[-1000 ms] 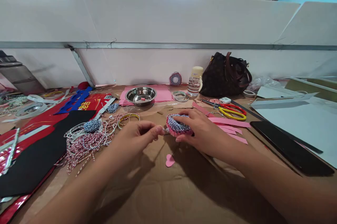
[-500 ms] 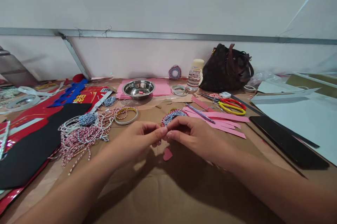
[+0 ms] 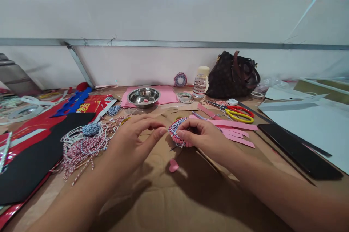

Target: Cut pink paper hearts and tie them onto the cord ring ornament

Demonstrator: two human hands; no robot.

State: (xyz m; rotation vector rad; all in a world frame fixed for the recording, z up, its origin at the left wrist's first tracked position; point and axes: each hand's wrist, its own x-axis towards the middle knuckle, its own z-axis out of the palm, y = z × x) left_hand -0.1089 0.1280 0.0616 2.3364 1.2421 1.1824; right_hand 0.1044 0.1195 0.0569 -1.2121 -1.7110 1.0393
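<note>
My left hand [image 3: 136, 135] hovers left of a small round woven piece [image 3: 175, 127] of blue, white and red twisted cord with a pink ribbed side. Its thumb and index fingertips are pressed together; anything between them is too small to make out. My right hand [image 3: 200, 134] is in front of the woven piece and hides its right part. Its thumb and index finger are pinched, and what they hold, if anything, I cannot tell. A pink paper heart [image 3: 173, 165] lies on the brown cardboard [image 3: 152, 199] below the hands.
Left are tangled cords [image 3: 81, 152] and a black sheet [image 3: 32, 159]. Behind are a steel bowl [image 3: 132, 97], a tape roll [image 3: 185, 97], a bottle [image 3: 200, 83] and a handbag [image 3: 231, 74]. Pink strips [image 3: 237, 125], scissors [image 3: 240, 116] and a phone [image 3: 297, 152] lie right.
My hands have moved apart from being together at the fingertips. The left went left; the right stays by the woven piece, which shows more now. The view has tilted up slightly.
</note>
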